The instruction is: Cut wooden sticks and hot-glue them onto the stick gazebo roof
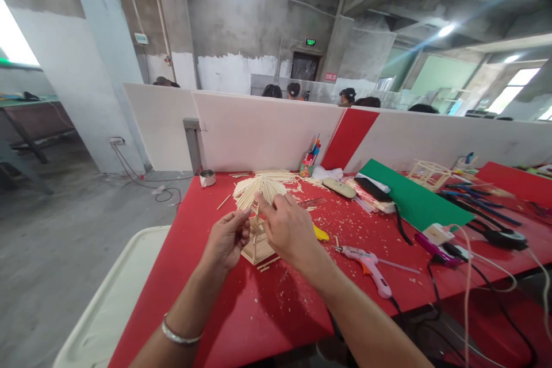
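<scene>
A small model of pale wooden sticks point(255, 248) stands on the red tabletop, with a low railed base and upright posts. Over its left side, my left hand point(228, 237) is closed, thumb and fingers pinched at a thin stick near the top. My right hand point(287, 224) is at the model's upper right, index finger stretched toward the top and the other fingers curled; what it holds, if anything, is hidden. Right behind the model is a cone-like fan of pale sticks point(259, 188).
A pink glue gun point(366, 267) with its cord lies at the right, near a yellow tool point(321, 233). Behind are a metal tin point(207, 177), a pen cup point(308, 164), a beige case point(339, 188) and a green board point(414, 195). A white partition point(267, 132) borders the table.
</scene>
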`<state>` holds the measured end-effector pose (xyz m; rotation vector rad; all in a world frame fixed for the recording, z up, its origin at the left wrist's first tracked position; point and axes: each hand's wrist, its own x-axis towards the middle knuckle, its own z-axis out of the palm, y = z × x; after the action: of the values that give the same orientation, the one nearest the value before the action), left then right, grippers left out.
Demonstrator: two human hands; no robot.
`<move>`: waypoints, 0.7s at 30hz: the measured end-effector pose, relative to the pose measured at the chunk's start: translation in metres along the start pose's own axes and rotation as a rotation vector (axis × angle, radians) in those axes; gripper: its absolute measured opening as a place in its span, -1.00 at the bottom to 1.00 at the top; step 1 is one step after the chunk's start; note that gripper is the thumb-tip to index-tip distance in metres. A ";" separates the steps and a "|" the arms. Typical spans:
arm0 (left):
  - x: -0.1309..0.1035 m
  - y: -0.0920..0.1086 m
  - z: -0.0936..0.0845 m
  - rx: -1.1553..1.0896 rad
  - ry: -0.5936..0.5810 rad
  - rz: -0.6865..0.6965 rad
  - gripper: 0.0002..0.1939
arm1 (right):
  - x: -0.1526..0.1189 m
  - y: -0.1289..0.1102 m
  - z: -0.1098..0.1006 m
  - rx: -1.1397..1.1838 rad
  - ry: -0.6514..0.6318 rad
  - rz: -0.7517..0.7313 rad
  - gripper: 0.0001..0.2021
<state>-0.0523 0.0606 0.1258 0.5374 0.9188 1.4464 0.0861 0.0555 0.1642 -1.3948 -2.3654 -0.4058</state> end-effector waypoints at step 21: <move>-0.001 0.007 -0.002 -0.078 -0.011 -0.128 -0.89 | 0.000 0.001 0.003 -0.002 0.001 -0.002 -0.53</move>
<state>-0.0580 0.0601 0.1302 0.4209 0.8690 1.3568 0.0863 0.0568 0.1617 -1.3930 -2.3660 -0.4090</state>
